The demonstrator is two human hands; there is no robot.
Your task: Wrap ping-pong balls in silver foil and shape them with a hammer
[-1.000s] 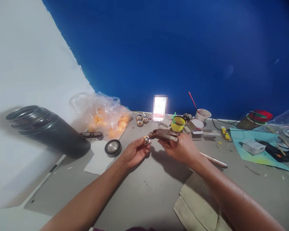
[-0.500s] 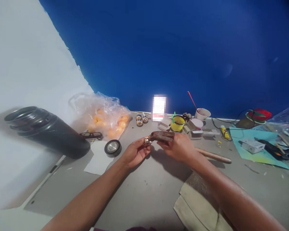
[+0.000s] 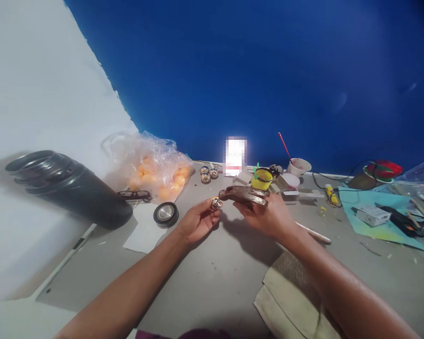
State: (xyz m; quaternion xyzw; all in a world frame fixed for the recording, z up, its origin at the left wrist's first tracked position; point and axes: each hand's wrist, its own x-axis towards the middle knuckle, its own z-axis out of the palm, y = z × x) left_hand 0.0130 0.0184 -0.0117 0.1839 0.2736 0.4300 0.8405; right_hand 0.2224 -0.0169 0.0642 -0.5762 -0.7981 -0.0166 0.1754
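Between the fingertips of my left hand (image 3: 199, 221) is a small shiny metallic ball (image 3: 216, 204) with a bit of orange at its top. My right hand (image 3: 268, 214) is wrapped round a claw hammer (image 3: 245, 194) near its head. The hammer's striking face is at the upper right of the ball; whether they touch I cannot tell. Its wooden handle (image 3: 314, 233) comes out behind my right wrist. Farther back on the table lie several similar shiny balls (image 3: 205, 177) in a small cluster.
A large dark flask (image 3: 74, 193) stands at the left, its round lid (image 3: 166, 214) on white paper. Behind are a plastic bag of orange balls (image 3: 159, 174), glasses (image 3: 136, 195), a yellow cup (image 3: 261, 180) and a paper cup (image 3: 299, 166). Folded cloth (image 3: 289, 301) lies near right.
My right hand has turned the hammer, so its claw shows more clearly and the handle's end has shifted left. My left hand keeps the ball in nearly the same place.
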